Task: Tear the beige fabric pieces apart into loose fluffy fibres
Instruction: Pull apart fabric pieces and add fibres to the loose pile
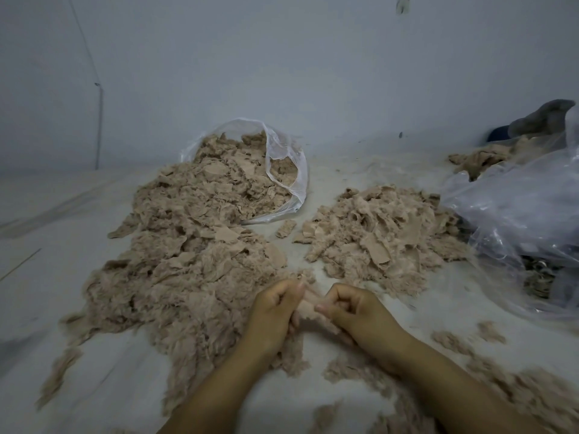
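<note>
From the head view we see both hands low in the centre of the frame, close together. The left hand [275,308] and the right hand [354,311] have their fingers curled, and between them they pinch one small beige fabric piece [308,305], which is stretched across the short gap between the two hands.

A large pile of beige fibres [188,261] fills the centre left of the frame and reaches up into an open clear plastic bag [291,170] at the upper centre. A smaller pile of fabric pieces [382,236] lies to the centre right, apart from the large pile. One stray scrap [285,228] lies between the two piles. Another crumpled plastic bag [520,208] is at the right edge. Loose tufts [488,333] are scattered on the pale floor [313,189] at the lower right.
</note>
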Demonstrator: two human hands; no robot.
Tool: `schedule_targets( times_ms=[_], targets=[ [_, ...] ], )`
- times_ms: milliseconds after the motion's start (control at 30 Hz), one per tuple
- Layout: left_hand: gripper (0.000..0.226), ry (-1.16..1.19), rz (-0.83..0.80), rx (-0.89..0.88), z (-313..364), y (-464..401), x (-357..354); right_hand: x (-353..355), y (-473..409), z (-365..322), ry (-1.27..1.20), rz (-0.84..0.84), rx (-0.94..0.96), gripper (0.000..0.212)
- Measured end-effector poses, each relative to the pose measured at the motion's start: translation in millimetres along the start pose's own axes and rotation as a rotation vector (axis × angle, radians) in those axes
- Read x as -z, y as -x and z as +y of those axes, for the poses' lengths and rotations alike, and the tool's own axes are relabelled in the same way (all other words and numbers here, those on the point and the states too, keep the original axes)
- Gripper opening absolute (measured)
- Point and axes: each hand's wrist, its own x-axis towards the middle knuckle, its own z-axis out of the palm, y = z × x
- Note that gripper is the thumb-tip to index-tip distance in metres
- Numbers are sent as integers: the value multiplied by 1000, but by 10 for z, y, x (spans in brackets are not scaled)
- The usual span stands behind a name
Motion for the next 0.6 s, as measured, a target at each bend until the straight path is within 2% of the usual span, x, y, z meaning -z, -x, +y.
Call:
schedule_targets(
  times_ms=[67, 167, 333, 400, 467, 500, 600],
  targets=[
    [30, 66, 61, 54, -5, -14, 22, 19, -13, -11, -81, 21, -46, 20],
    [30, 79, 67, 91, -18, -24, 17, 24, -10, -21, -122, 51, -87, 23],
    [32, 92, 119, 83, -23, -44, 40, -8, -3, -20, -94, 106, -40, 38],
    [27, 102, 26, 104, -25, -26, 55, -29, 9, -13, -94, 129, -7, 32],
    [10, 98, -52, 99, -26, -9, 44, -62, 27, -11, -84, 124, 26, 21],
    [5, 104, -34, 98, -31, -12, 41, -68, 30, -3, -76, 125, 37, 19],
    [13, 209, 125, 151, -56, -85, 106, -5, 1, -5, -66, 199, 47, 12]
  ],
)
